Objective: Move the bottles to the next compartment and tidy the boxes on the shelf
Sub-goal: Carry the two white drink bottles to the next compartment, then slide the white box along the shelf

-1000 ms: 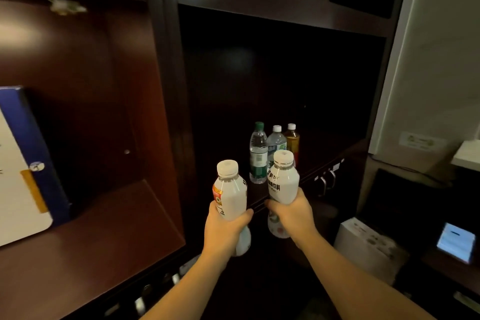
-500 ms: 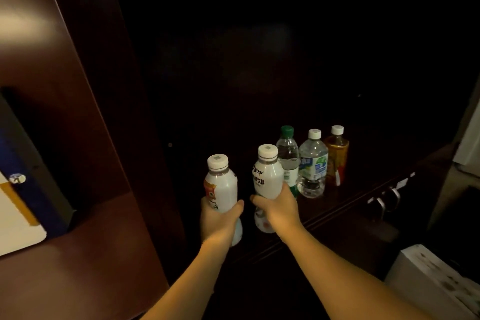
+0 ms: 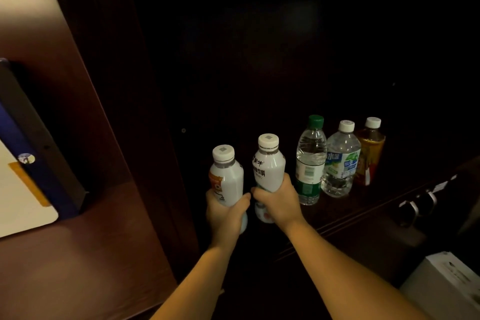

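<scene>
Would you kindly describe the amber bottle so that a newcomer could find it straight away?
Look into the dark compartment right of the wooden divider, where three bottles stand in a row beyond the two white bottles held in the hands. The amber bottle is the rightmost of that row, beside the white-capped water bottle. It alone holds brownish-gold liquid; its neighbours are clear.

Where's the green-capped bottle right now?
In the head view, the green-capped bottle stands right of centre in the dark compartment, between the white bottle in the right hand and the white-capped water bottle.
</scene>
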Demonstrator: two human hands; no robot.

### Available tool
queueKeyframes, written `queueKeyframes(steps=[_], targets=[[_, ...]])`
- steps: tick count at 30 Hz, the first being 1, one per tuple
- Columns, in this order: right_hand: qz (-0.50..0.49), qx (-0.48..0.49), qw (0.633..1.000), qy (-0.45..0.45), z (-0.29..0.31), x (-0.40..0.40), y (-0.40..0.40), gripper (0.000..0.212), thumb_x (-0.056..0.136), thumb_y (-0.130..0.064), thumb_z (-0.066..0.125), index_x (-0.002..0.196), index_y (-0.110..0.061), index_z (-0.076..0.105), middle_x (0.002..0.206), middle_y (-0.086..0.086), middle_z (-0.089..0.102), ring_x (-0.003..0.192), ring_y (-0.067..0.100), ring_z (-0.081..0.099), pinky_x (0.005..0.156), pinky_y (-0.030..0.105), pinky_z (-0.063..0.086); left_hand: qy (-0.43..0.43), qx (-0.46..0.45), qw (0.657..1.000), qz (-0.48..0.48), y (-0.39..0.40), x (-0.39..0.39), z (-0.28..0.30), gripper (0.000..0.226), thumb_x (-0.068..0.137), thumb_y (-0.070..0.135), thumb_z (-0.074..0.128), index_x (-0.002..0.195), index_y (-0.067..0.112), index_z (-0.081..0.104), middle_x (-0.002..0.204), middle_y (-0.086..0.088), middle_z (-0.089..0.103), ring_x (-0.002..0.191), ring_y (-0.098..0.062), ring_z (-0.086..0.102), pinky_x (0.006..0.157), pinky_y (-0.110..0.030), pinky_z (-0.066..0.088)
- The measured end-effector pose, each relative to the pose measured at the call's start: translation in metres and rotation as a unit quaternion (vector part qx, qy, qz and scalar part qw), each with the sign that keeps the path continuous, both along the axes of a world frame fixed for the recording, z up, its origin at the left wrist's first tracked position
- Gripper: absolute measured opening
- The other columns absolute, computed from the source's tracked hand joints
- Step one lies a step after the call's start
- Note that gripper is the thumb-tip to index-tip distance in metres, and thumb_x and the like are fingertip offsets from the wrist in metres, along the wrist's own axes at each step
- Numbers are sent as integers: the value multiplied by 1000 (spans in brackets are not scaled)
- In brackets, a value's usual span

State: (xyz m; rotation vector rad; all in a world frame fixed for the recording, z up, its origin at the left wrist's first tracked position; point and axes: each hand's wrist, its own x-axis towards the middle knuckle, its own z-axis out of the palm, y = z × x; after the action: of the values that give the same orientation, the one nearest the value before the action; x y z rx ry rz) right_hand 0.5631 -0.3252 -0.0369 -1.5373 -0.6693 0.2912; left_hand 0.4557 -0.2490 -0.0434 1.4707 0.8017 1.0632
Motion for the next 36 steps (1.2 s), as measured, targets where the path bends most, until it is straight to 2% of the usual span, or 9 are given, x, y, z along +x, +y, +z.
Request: queueKeyframes(steps=[6, 9, 11, 13, 16, 18, 26, 31, 36], targets=[[6, -42, 999, 23, 4, 1, -4, 51, 62, -27, 81, 102, -8, 57, 83, 3, 69, 76, 16, 67, 62, 29, 55, 15, -22, 999, -25, -3, -6, 10, 72, 63, 18, 85, 122, 20, 45, 100, 10, 59, 86, 1, 57, 63, -11, 42], [-34, -66, 996, 39, 4, -7, -17, 74, 62, -24, 88, 125, -22, 47, 109, -10, 59, 95, 10, 60, 66, 18, 48, 36, -91, 995, -28, -12, -16, 16, 87, 63, 20, 85, 136, 17, 37, 119, -5, 58, 102, -20, 59, 78, -28, 45], [-79, -74, 994, 33, 1, -16, -33, 85, 65, -24, 87, 137, -15, 43, 121, -3, 54, 113, 17, 55, 84, 25, 46, 88, -114, 989, -32, -23, -29, 16, 87, 68, 23, 81, 140, 15, 32, 129, -12, 54, 113, -30, 55, 85, -33, 43], [-116, -91, 989, 28, 1, -28, -51, 81, 69, -25, 83, 139, -14, 43, 133, 3, 54, 122, 23, 51, 95, 32, 42, 128, -94, 986, -56, -40, -44, 12, 76, 73, 26, 76, 136, 13, 36, 124, -12, 58, 108, -30, 57, 88, -33, 44], [-148, -104, 983, 18, 6, -58, -76, 69, 72, -29, 78, 134, -18, 50, 129, 3, 59, 118, 21, 55, 92, 32, 42, 173, -96, 977, -83, -64, -73, 15, 68, 75, 33, 72, 131, 8, 43, 111, -6, 61, 98, -23, 61, 83, -31, 46], [-164, -105, 981, 12, 11, -83, -88, 62, 75, -29, 76, 132, -18, 54, 124, 4, 61, 113, 20, 57, 92, 33, 44, 189, -94, 972, -109, -76, -94, 18, 71, 77, 37, 70, 134, 8, 39, 126, -8, 55, 113, -25, 56, 88, -30, 44], [-201, -97, 975, 7, 35, -233, -89, 46, 80, -33, 74, 121, -18, 61, 104, -3, 64, 95, 16, 59, 82, 32, 44, 107, -57, 973, -198, -70, -246, 35, 58, 75, 37, 70, 126, 19, 47, 118, 5, 53, 104, -9, 51, 89, -26, 43], [-133, -91, 987, -3, 47, -334, -28, 43, 82, -35, 72, 121, -20, 60, 108, -3, 63, 94, 17, 59, 80, 34, 43, 83, -18, 988, -125, 10, -370, 53, 52, 75, 38, 72, 120, 22, 51, 111, 5, 59, 96, -7, 57, 67, -14, 40], [-59, -89, 994, -33, 59, -399, 58, 42, 83, -35, 71, 121, -20, 60, 108, -4, 63, 90, 13, 58, 75, 30, 41, 81, -2, 997, 20, 116, -490, 76, 51, 76, 31, 75, 119, 13, 55, 103, 1, 61, 90, -13, 58, 75, -26, 39]])
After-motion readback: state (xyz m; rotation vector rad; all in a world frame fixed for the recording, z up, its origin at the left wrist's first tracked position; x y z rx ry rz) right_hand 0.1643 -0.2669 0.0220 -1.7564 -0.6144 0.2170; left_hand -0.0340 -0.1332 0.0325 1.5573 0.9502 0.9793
